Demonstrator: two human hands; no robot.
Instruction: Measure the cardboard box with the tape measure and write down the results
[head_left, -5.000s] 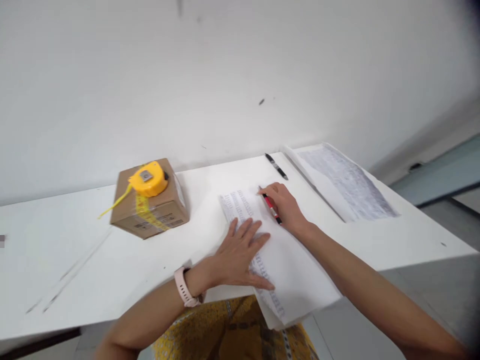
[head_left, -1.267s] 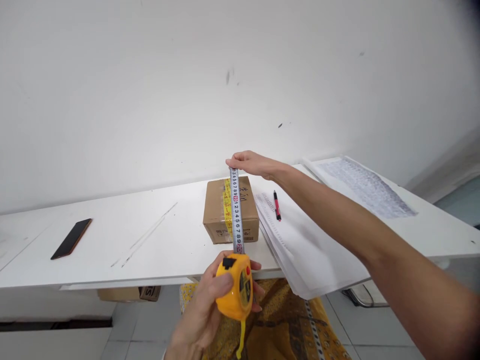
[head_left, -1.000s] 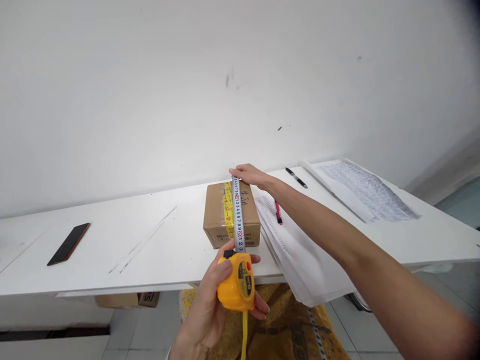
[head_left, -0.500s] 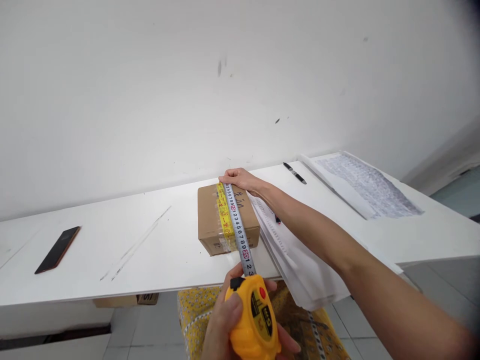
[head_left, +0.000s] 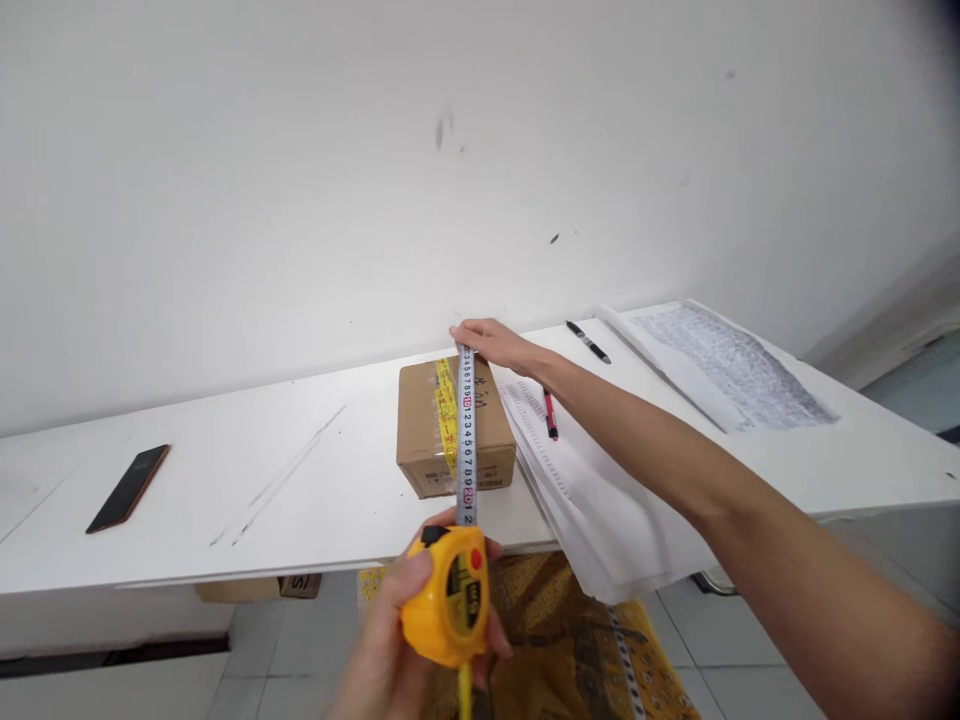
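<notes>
My left hand (head_left: 397,610) is wrapped around the yellow case of a tape measure (head_left: 450,600), in front of the white table's edge. Its metal blade (head_left: 466,430) is pulled out and runs over the top of a taped cardboard box (head_left: 420,410). At the far end of the blade, my right hand (head_left: 491,340) pinches the tip just beyond the box's far edge. Yellow printed tape (head_left: 445,410) runs along the box top beside the blade. Handwriting on the box is partly covered by the blade. The fingertips of my right hand are partly hidden.
A dark phone (head_left: 129,488) lies at left on the white table (head_left: 300,520). Right of the box are loose papers (head_left: 600,530), a red pen (head_left: 550,415), a black pen (head_left: 588,342) and a written sheet (head_left: 727,365). A yellow patterned cloth (head_left: 570,640) is below the table edge.
The tape measure case has moved left and slightly up, so the blade now runs nearly straight. My right hand has shifted slightly up and right with the blade's tip.
</notes>
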